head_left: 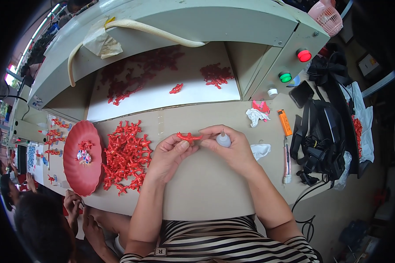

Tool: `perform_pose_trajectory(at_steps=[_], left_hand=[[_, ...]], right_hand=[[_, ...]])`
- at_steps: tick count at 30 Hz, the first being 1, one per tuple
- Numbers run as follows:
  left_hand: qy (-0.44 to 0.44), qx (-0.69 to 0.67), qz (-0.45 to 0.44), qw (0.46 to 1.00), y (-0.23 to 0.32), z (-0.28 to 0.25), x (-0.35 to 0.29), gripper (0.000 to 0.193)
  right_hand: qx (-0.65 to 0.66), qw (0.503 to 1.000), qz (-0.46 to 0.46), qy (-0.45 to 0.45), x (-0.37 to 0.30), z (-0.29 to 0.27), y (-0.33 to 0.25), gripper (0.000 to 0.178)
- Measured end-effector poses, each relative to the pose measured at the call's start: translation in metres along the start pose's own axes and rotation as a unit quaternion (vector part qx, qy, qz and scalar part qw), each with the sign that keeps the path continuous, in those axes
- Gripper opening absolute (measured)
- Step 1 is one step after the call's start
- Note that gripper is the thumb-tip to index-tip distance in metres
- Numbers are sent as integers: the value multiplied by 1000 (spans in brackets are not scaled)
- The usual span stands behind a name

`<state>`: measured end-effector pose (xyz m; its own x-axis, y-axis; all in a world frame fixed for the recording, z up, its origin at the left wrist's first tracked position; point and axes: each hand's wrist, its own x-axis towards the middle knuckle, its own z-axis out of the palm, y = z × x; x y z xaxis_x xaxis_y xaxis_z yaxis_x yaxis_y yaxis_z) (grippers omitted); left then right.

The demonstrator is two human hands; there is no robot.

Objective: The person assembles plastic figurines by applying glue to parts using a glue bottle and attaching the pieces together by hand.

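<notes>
L hand [174, 151] is pinching a small red plastic figurine [189, 137] betw. thumb & fingers, so that grip is narrow, w/ the piece in it. R hand [232, 147] is holding a whitish squeeze bottle [223, 140]; its thumb & index are resting at the figurine's R end, touching or just beside it, can't tell which. Figurine is lying approx. L–R, its long axis spanning from one hand to the other; L is the nearer. Bottle is sitting R of the figurine, apart from it, nozzle pointing away from the wearer.

Just L of L hand, a pile of red figurines [126, 155] is covering part of the bench [197, 193]; beyond it, a red scalloped tray [70, 175] is holding a few pcs, incl. a multicoloured one [84, 156]. Farther off, a grey-green cabinet [232, 19] is standing at the back, w/ more red figurines [217, 75] lying on the white sheet [162, 98] inside.
</notes>
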<state>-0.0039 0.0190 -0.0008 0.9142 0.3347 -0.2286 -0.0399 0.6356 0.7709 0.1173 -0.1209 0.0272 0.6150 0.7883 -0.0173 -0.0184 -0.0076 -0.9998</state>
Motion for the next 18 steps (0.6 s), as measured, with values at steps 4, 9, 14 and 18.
perform_pose_trajectory(at_steps=[4, 9, 14, 18], left_hand=[[-11, 5, 2, 1000, 1, 2, 1, 16], [-9, 14, 4, 1000, -1, 2, 3, 17], [-12, 18, 7, 1000, -2, 1, 3, 19], [24, 25, -17, 999, -1, 5, 3, 21]], right_hand=[[23, 999, 26, -2, 0, 0, -4, 21], [7, 1000, 17, -3, 0, -1, -4, 17], [-11, 1000, 20, -5, 0, -1, -4, 15], [7, 999, 37, 7, 1, -1, 0, 15]])
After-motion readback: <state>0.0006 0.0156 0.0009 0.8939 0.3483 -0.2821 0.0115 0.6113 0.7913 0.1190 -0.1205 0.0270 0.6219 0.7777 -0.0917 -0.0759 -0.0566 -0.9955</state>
